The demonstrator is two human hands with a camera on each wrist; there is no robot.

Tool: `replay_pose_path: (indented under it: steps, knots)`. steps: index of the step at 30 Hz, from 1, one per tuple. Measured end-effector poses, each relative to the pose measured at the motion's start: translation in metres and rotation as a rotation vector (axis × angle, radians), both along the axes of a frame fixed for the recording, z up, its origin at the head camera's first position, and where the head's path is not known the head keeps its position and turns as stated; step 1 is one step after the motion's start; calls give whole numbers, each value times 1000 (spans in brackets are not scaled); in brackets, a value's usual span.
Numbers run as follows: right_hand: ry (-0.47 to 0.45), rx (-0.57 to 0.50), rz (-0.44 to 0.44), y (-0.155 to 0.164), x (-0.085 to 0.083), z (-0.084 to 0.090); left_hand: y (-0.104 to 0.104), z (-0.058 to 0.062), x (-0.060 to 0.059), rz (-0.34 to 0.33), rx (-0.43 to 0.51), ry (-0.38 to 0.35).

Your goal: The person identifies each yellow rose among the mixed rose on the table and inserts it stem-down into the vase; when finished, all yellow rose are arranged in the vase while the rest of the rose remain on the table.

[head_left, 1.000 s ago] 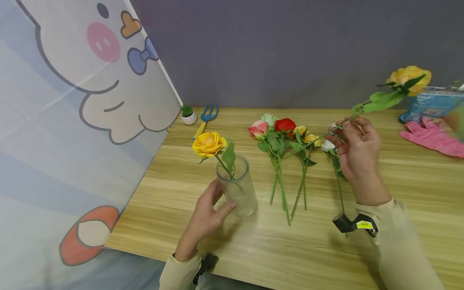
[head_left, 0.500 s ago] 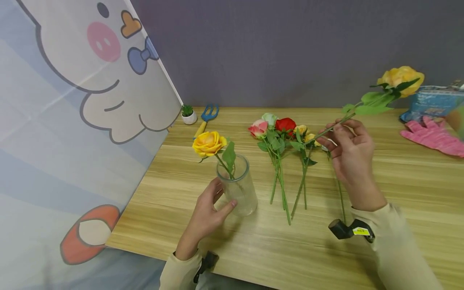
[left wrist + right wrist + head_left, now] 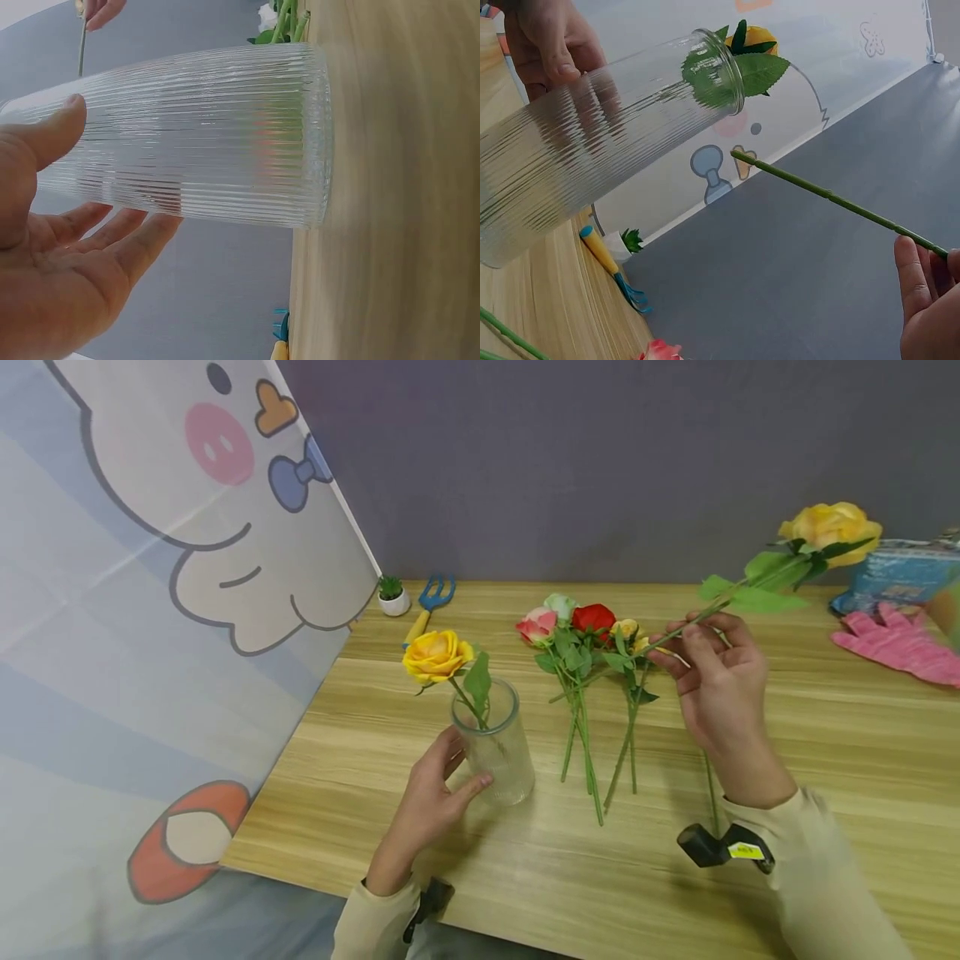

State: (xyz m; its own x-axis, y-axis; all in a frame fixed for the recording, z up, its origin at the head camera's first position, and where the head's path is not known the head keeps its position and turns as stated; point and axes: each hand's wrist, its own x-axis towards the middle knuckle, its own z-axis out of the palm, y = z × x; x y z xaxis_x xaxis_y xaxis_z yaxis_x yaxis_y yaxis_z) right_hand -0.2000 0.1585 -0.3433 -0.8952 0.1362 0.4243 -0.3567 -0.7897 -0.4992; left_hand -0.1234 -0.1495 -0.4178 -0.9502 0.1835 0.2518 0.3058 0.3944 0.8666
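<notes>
My left hand (image 3: 427, 802) grips a clear ribbed glass vase (image 3: 506, 768), thumb on the near side and fingers round the far left. The vase stands on the table; in the left wrist view its base (image 3: 315, 142) meets the wood. One yellow rose (image 3: 437, 656) leans out over its left rim. Up to the right, my right hand (image 3: 723, 702) pinches the green stem of another yellow rose (image 3: 832, 531). Its bloom points up and right, its cut end toward the vase. In the right wrist view that stem's tip (image 3: 739, 155) is just outside the vase mouth.
Between the hands lie pink, red, pale green and small yellow roses (image 3: 592, 618), stems toward me. Another stem (image 3: 710, 789) lies below my right wrist. Behind are a small potted plant (image 3: 393, 597), a hand fork (image 3: 431, 602), a pink glove (image 3: 896, 643) and a blue packet (image 3: 900, 572).
My right hand has moved left with the yellow rose, bringing the stem's end nearer the vase and covering the white rose. The left hand and vase have stayed put.
</notes>
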Motion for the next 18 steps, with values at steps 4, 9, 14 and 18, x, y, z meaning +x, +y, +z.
replay_pose_path:
  steps: [4,9,14,18]
  knots:
    - [-18,70,-72,-2,1,-1,1,-1,0,-4,-4,3]
    - [-32,134,-144,-4,4,0,1,-1,0,-6,-1,7]
    - [25,57,-69,-6,5,2,1,-1,0,0,-6,11]
    - [54,21,-16,-6,6,3,1,1,1,-1,-5,10]
